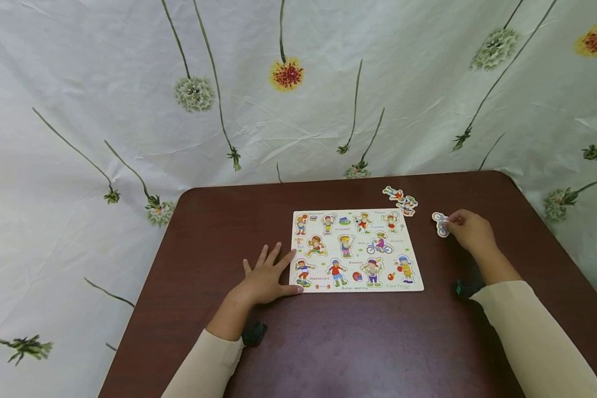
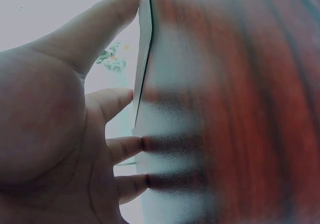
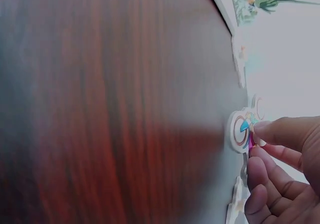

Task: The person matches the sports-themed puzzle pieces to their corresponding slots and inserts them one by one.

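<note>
There's the bike piece (image 1: pixel 440 225), out to the right of the board (image 1: pixel 332 251), pinched between the thumb and fingers (image 3: pixel 287 156) of the right hand (image 1: pixel 470 229), closed right down on it! Whether it touches the desk (image 1: pixel 353 342), I can't tell. Over on the other side, the left hand (image 1: pixel 265 276) spreads wide, grasping nothing, thumb on the board's near-left corner, forefinger touching its left edge. And what's about? Two loose pieces (image 1: pixel 393 193) lie close together just beside the board's far-right corner. A pale bit (image 3: pixel 233 209), partly hidden, shows past the right hand in the right wrist view. Now the edges: a strip of desk separates the bike piece from the board, more runs on to the desk's right edge, and a broad stretch opens on the near side. Beyond the far edge hangs a flowered cloth (image 1: pixel 318 138).
</note>
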`<move>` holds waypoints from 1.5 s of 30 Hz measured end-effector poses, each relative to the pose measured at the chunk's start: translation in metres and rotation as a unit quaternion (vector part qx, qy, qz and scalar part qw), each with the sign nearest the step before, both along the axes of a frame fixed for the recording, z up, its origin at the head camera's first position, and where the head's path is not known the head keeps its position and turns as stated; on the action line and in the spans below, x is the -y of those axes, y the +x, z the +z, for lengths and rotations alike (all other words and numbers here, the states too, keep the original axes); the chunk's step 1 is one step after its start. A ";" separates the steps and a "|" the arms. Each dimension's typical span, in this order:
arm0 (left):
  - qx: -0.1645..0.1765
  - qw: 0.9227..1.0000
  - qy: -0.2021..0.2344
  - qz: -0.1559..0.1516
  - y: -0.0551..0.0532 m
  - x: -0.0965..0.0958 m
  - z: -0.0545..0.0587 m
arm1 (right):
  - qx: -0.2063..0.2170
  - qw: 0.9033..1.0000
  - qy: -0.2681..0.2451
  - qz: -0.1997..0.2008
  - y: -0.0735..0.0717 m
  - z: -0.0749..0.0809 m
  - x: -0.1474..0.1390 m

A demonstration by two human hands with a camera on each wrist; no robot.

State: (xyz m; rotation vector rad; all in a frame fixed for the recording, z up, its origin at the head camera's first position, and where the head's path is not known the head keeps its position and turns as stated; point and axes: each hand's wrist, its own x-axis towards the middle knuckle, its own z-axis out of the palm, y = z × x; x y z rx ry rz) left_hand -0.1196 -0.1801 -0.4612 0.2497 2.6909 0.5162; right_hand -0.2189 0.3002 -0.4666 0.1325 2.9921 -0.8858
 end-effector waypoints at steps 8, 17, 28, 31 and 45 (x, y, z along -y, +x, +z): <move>0.002 1.000 0.003 0.002 0.000 0.000 0.001 | -0.034 0.999 -0.018 -0.003 0.011 0.006 0.021; 0.002 1.000 0.001 0.001 0.000 0.000 0.000 | -0.044 0.997 -0.056 0.033 0.023 0.014 0.052; 0.004 1.000 0.001 0.004 -0.001 0.000 -0.001 | -0.033 0.994 -0.070 0.076 0.032 0.020 0.084; 0.004 1.000 0.001 0.004 -0.002 0.000 -0.001 | -0.030 0.993 -0.077 0.088 0.034 0.020 0.091; 0.004 1.000 0.003 0.002 -0.003 0.001 -0.003 | 0.001 0.985 -0.098 0.145 0.032 0.015 0.117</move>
